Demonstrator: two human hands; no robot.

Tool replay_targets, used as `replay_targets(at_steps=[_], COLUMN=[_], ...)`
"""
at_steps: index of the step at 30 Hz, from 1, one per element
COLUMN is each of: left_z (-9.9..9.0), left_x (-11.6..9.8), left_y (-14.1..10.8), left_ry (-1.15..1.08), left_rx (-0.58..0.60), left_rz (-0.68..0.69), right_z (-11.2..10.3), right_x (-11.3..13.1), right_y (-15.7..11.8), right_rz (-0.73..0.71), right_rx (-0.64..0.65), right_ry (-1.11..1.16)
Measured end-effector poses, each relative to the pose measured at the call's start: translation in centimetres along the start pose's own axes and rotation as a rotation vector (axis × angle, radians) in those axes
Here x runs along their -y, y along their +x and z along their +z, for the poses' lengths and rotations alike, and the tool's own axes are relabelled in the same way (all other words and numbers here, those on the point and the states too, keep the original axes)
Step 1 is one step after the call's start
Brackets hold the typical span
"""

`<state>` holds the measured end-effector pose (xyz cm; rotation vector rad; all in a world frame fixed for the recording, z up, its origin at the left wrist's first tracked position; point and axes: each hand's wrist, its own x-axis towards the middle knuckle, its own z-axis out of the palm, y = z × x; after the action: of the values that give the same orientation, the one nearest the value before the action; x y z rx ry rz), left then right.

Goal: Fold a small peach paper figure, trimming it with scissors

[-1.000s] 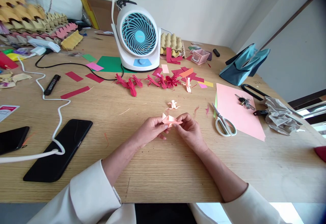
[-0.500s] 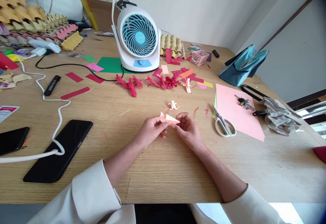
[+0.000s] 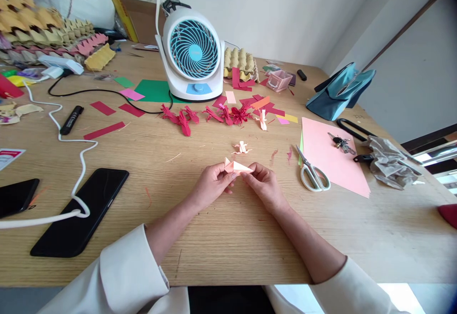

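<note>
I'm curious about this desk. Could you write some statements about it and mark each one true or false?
1. The left hand and right hand both hold the folded paper. True.
2. The keys lie on the fan. False: the keys lie on the pink sheets.
3. The white cable crosses a black phone. True.
4. The right hand grips the scissors. False: neither hand touches the scissors.
</note>
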<state>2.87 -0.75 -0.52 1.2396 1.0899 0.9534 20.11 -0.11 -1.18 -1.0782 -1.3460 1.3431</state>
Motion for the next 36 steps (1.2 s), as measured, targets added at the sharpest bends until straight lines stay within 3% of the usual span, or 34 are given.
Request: replay_targets(at_steps=[5,15,28,36], left_z=[0.29,0.06,0.21,0.47], left_x=[0.09,-0.47,0.29,-0.03], left_y=[-0.13,-0.19,-0.20,-0.25], left_ry=[0.043,-0.095,-0.020,-0.164], left_rx=[-0.020,-0.076,-0.065,-0.127], left_rz=[0.004,-0.062,0.029,-0.097], right_z=[0.24,-0.12,-0.14,0.26], right_x=[0.00,0.07,-0.24,-0.02], right_y=[-0.04,0.08,-0.04,-0.23], right_rz=[0.019,-0.007,0.003,0.003], right_rx=[-0.008,-0.008,-0.049,-0.017], right_ry=[-0.011,0.001,0.033,-0.032])
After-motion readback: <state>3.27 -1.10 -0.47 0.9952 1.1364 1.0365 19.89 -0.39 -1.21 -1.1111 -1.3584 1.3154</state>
